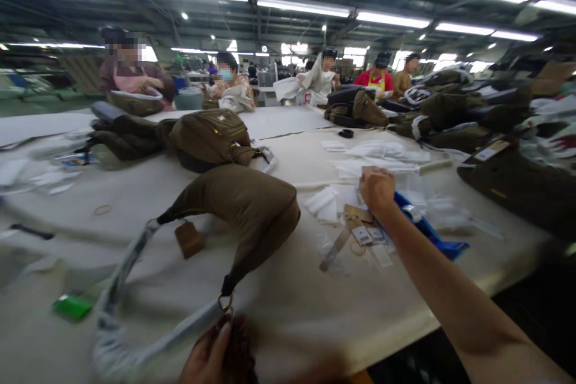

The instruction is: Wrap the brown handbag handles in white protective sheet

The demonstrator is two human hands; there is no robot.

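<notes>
A brown crescent-shaped shoulder bag lies on the table in front of me, its strap wrapped in clear plastic and looped to the left. At the bottom, my left hand pinches the strap end beside a metal ring; a blurred dark brown thing hangs below the fingers. From the bag's left end hangs a brown tag. My right hand is closed over white slips and a blue tray; whatever it grips is hidden. Tags with barcode labels lie just below it.
More brown bags lie farther back on the table. A large pile of bags stands at the right. A green packet and a black strip are at left. Several people work across the table.
</notes>
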